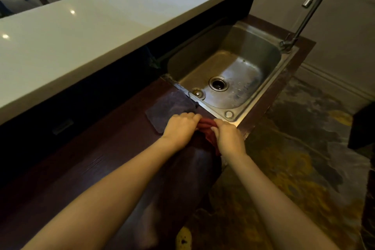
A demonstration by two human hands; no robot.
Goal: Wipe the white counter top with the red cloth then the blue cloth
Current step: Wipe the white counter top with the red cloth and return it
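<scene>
The red cloth (207, 128) lies bunched on the dark lower worktop (91, 154), just in front of the sink's near corner. My left hand (179, 128) and my right hand (228, 138) both grip it, one at each side, and most of the cloth is hidden under them. The blue cloth (170, 108) lies flat on the worktop right behind my left hand, touching the sink rim. The white counter top (91, 32) runs across the upper left, raised above the worktop.
A steel sink (272, 55) with a drain and a curved tap (308, 10) sits to the right. Dark chair legs stand beyond the counter. A patterned floor (304, 158) lies to the right, and a dark piece of furniture (363, 126) is at the right edge.
</scene>
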